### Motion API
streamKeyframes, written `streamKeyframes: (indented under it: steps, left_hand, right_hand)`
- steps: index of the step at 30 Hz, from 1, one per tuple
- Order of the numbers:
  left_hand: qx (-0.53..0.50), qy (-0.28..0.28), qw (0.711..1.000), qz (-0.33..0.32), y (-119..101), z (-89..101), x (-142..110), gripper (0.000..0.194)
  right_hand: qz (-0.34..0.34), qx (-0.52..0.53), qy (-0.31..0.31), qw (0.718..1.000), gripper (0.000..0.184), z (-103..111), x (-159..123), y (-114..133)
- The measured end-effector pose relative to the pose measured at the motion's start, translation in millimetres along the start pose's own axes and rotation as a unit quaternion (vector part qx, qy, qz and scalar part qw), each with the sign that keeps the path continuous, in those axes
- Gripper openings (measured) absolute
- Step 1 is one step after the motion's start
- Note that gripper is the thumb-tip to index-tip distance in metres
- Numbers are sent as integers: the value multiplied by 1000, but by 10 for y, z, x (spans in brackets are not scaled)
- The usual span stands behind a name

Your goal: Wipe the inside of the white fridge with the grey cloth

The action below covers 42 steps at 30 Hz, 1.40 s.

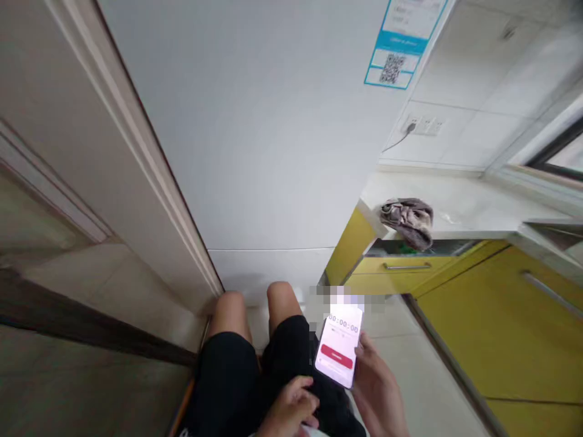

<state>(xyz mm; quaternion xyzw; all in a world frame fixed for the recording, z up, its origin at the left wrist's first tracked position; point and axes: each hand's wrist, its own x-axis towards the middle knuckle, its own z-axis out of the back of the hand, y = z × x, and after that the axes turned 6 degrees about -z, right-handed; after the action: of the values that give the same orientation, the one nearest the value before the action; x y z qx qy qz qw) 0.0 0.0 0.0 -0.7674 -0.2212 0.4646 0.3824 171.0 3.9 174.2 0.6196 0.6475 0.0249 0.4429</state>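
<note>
In my right hand (380,385) is a smartphone (336,346), held along its right edge with the screen lit. The screen shows a row of zeros like a timer and a red button; its top is blurred by a pixelated patch. My left hand (291,408) is by my lap, to the left of the phone and apart from it. Its fingers are loosely bent with gaps between them, and I see nothing held there. Black shorts (228,376) cover my thighs below both hands.
A tall white panel (259,133) with a blue QR-code label (392,67) stands in front of my knees. To the right are yellow cabinets (505,315) and a white counter (473,200) with a crumpled grey-brown cloth (412,221). A plug (411,127) sits in a wall socket.
</note>
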Motion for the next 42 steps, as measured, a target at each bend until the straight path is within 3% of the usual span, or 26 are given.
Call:
streamKeyframes:
  steps: [7,16,24,33,42]
  left_hand:
    - [-31,-22,999,9,-81,9,-61,75]
    - [-60,-12,998,21,-191,37,-75,66]
    - [-89,-23,995,48,-391,36,-158,62]
    - [-120,-32,992,36,-288,148,-97,66]
    - [-139,-43,988,45,-301,199,-70,61]
  right_hand:
    - [-2,-35,17,999,52,-2,42,-3]
    - [9,-41,-5,999,57,-280,13,-40]
    - [6,-9,7,1000,62,-264,-1,-21]
    - [-12,5,26,1000,92,-283,-90,29]
    - [-5,-5,57,998,91,-298,-114,21]
